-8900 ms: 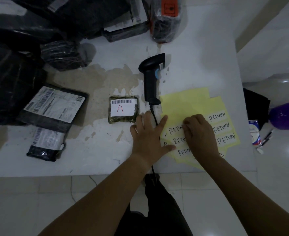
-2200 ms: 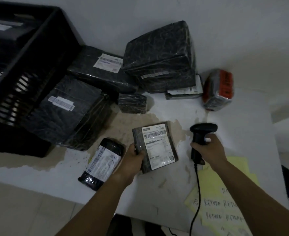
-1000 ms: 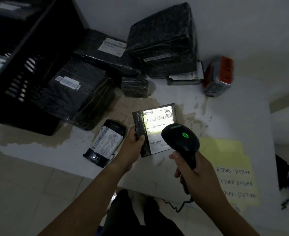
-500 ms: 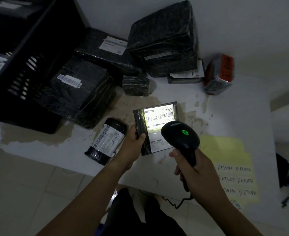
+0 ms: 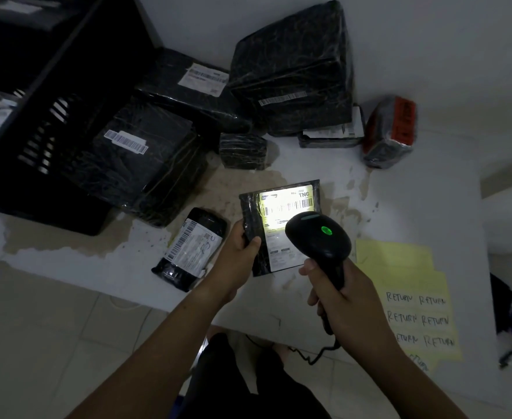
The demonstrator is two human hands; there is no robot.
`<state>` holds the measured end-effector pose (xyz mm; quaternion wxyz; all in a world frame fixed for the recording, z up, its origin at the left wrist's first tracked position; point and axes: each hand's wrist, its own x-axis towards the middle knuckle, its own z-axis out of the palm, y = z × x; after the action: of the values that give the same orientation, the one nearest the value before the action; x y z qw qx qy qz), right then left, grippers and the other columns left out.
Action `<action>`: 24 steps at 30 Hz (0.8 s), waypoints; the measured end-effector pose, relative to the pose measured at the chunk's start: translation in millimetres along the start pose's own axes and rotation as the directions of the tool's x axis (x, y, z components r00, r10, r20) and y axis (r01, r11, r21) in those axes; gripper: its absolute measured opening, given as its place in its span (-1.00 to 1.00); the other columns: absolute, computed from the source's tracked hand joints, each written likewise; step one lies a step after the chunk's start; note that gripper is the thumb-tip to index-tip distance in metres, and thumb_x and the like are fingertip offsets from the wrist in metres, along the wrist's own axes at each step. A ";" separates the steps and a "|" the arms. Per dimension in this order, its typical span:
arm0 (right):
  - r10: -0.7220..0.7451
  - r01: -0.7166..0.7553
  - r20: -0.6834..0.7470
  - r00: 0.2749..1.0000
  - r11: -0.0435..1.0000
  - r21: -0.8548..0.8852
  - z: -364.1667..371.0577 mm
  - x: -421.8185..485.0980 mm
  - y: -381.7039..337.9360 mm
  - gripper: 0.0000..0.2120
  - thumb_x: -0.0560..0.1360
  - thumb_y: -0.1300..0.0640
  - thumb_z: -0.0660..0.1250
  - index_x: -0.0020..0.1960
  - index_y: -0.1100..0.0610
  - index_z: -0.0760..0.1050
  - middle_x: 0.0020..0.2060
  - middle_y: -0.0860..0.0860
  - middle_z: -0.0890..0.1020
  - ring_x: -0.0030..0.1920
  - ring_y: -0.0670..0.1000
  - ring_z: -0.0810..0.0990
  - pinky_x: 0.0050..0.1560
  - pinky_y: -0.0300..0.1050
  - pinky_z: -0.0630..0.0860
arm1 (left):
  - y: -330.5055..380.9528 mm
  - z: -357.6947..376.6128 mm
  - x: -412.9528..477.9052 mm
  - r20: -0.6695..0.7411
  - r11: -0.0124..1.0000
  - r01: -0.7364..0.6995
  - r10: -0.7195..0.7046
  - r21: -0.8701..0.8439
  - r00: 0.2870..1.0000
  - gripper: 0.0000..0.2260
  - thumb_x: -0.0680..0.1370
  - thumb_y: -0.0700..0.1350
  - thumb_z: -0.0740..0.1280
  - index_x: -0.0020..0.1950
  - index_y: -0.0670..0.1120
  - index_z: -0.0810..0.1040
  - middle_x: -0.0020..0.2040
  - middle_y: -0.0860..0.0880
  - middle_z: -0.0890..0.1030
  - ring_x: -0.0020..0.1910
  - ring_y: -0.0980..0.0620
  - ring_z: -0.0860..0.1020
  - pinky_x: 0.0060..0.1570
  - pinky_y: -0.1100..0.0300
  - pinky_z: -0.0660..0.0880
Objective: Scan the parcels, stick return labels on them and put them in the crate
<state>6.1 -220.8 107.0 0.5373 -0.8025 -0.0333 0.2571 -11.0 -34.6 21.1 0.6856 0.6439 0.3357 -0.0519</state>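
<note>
Nearest, the right hand (image 5: 349,300) has its fingers curled round the handle of the scanner (image 5: 318,237), whose cable (image 5: 315,356) hangs off the near edge of the table (image 5: 429,192). Two seconds ago the scanner stood upright on the table; now it is lifted and aimed down, with its green lamp lit as it was half a second ago. Just beyond, the left hand (image 5: 236,261) pinches the left edge of the flat parcel (image 5: 285,207), thumb on top. It holds the parcel over the middle of the table, hardly shifted, with the label bright in the scanner's beam. Yellow return label sheets (image 5: 411,297) lie by the near right corner. A small parcel (image 5: 192,246) lies at the near edge, just left of the left hand. Farther off, the black crate (image 5: 37,116) stands at the left edge, and black wrapped parcels (image 5: 291,71) are piled along the far edge.
</note>
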 end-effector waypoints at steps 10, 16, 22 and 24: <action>-0.017 0.017 0.010 1.000 1.000 -0.003 -0.3 0.2 -5.1 -0.78 0.56 -0.06 0.30 -0.04 0.09 0.54 -0.36 0.01 0.61 -0.45 -0.13 0.56 -0.41 -0.28 0.41 | 2.1 -3.3 1.6 -0.024 1.000 0.012 -0.012 -0.003 1.000 -0.68 0.71 -0.18 0.19 0.37 0.19 0.38 0.29 0.12 0.56 0.29 0.08 0.53 0.30 -0.06 0.50; -0.035 0.034 0.012 0.999 0.999 0.014 -1.3 -0.1 -9.4 -0.88 0.57 0.00 0.34 -0.02 0.05 0.55 -0.35 0.04 0.62 -0.45 -0.13 0.56 -0.43 -0.35 0.42 | 3.7 -4.9 2.7 -0.015 1.000 0.000 0.000 -0.010 1.000 -0.66 0.72 -0.15 0.18 0.46 0.15 0.35 0.31 0.14 0.58 0.32 0.05 0.53 0.34 -0.13 0.48; -0.043 0.042 -0.024 0.999 0.999 -0.019 -1.3 3.1 -13.3 -0.85 0.56 0.00 0.35 -0.08 0.09 0.53 -0.37 0.05 0.61 -0.45 -0.12 0.57 -0.43 -0.35 0.41 | 5.4 -4.6 3.3 -0.010 1.000 -0.012 0.012 -0.023 1.000 -0.63 0.72 -0.18 0.17 0.49 0.11 0.35 0.33 0.10 0.59 0.31 0.05 0.55 0.33 -0.14 0.50; -0.045 0.044 -0.016 0.999 0.999 -0.021 -1.2 3.5 -13.8 -0.82 0.56 -0.02 0.34 -0.05 0.10 0.54 -0.38 0.02 0.61 -0.45 -0.13 0.57 -0.43 -0.35 0.40 | 6.7 -4.8 4.2 -0.019 1.000 -0.010 0.010 -0.005 1.000 -0.64 0.71 -0.17 0.17 0.48 0.13 0.35 0.32 0.12 0.58 0.32 0.06 0.54 0.34 -0.15 0.48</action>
<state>12.7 -214.9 118.2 0.5350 -0.8090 -0.0494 0.2383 -6.2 -27.6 24.9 0.6842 0.6444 0.3390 -0.0413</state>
